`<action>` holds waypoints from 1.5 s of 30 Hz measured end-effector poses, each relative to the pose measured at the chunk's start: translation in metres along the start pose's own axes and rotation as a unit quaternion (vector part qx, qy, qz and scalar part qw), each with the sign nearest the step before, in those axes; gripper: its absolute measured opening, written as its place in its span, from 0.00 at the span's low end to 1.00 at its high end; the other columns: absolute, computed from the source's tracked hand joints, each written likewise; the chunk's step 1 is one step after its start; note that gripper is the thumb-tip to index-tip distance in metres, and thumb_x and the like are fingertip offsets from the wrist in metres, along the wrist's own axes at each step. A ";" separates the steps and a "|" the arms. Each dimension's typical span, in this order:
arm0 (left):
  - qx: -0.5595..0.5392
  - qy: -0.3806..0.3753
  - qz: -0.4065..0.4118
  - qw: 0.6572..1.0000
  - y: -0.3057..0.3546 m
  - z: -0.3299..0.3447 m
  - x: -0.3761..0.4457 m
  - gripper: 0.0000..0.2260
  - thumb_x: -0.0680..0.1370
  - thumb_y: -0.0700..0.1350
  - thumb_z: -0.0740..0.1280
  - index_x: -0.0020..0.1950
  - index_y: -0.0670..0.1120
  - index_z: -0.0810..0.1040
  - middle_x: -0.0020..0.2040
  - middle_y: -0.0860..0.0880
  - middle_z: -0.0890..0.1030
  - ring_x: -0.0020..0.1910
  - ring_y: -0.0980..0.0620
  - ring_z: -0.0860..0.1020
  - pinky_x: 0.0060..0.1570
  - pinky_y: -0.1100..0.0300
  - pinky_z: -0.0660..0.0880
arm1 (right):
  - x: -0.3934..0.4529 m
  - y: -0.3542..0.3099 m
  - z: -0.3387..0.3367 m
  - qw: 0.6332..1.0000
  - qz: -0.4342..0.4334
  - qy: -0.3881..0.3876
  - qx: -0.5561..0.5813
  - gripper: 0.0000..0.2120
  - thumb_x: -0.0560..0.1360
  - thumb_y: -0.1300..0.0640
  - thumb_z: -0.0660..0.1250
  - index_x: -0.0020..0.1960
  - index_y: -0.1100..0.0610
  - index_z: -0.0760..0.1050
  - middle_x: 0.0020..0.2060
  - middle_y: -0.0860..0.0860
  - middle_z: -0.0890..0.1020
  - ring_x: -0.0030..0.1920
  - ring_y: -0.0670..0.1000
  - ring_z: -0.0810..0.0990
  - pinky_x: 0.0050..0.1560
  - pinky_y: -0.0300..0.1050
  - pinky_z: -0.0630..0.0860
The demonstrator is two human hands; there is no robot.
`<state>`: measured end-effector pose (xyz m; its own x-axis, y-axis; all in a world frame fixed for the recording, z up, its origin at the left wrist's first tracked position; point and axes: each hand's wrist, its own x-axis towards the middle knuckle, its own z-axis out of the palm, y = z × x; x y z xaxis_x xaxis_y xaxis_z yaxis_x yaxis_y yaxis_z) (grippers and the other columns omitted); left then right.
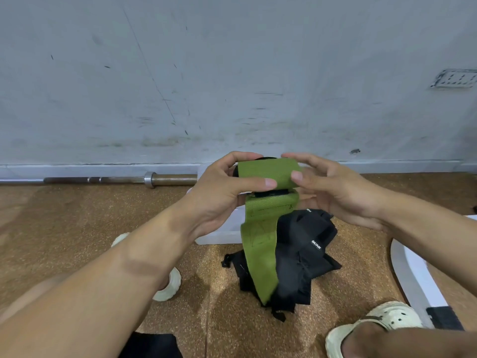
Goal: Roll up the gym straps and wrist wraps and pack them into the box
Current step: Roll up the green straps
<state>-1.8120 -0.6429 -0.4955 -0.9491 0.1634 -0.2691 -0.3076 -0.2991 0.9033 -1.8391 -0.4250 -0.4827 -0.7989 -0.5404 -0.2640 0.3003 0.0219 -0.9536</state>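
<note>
White box [219,235] mostly hidden behind the left hand [219,195] and arms, both hands pinching a half-rolled green wrap [268,174], right hand [335,192] at its other end, tail hanging over a black strap pile [302,257], barbell [116,180] along the wall, pale clog [371,326] near.

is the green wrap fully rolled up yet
Partly rolled. Both hands, left hand and right hand, grip the rolled top of the green wrap; its tail hangs unrolled.

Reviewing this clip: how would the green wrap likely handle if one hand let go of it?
Probably floppy: the green wrap's free tail hangs limp below both hands. The rolled part, pinched by the left hand and right hand, would likely loosen. It looks light.
</note>
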 end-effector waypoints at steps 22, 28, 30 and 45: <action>0.084 -0.047 -0.072 0.993 -0.004 0.009 -0.005 0.24 0.75 0.64 0.70 0.65 0.51 0.82 0.61 0.48 0.85 0.62 0.46 0.82 0.65 0.44 0.77 | 0.003 0.022 0.005 0.981 -0.160 0.088 -0.069 0.22 0.67 0.64 0.75 0.60 0.54 0.79 0.60 0.49 0.85 0.57 0.63 0.85 0.61 0.62 0.81; 0.082 -0.025 -0.087 0.993 -0.005 0.008 -0.007 0.17 0.76 0.59 0.69 0.60 0.51 0.84 0.59 0.48 0.86 0.59 0.45 0.84 0.66 0.41 0.76 | 0.008 0.027 0.003 0.978 -0.162 0.098 -0.087 0.25 0.71 0.76 0.73 0.55 0.48 0.85 0.58 0.53 0.85 0.59 0.72 0.79 0.62 0.67 0.79; 0.078 -0.008 -0.076 0.994 -0.005 0.008 -0.007 0.18 0.73 0.55 0.72 0.60 0.48 0.84 0.58 0.48 0.86 0.57 0.47 0.84 0.66 0.41 0.76 | 0.008 0.025 0.003 0.980 -0.152 0.094 -0.087 0.24 0.70 0.78 0.72 0.55 0.51 0.83 0.59 0.49 0.86 0.61 0.64 0.82 0.60 0.54 0.82; 0.083 0.020 0.057 0.995 -0.014 0.006 -0.003 0.26 0.71 0.28 0.75 0.64 0.49 0.79 0.53 0.45 0.84 0.49 0.50 0.85 0.47 0.50 0.84 | 0.011 0.022 0.002 0.999 -0.019 0.035 0.003 0.27 0.72 0.55 0.72 0.71 0.54 0.74 0.63 0.54 0.84 0.61 0.57 0.84 0.66 0.65 0.77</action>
<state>-1.8048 -0.6334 -0.5056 -0.9801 0.0992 -0.1720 -0.1859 -0.1545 0.9703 -1.8408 -0.4321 -0.5062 -0.8443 -0.4800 -0.2381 0.2727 -0.0025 -0.9621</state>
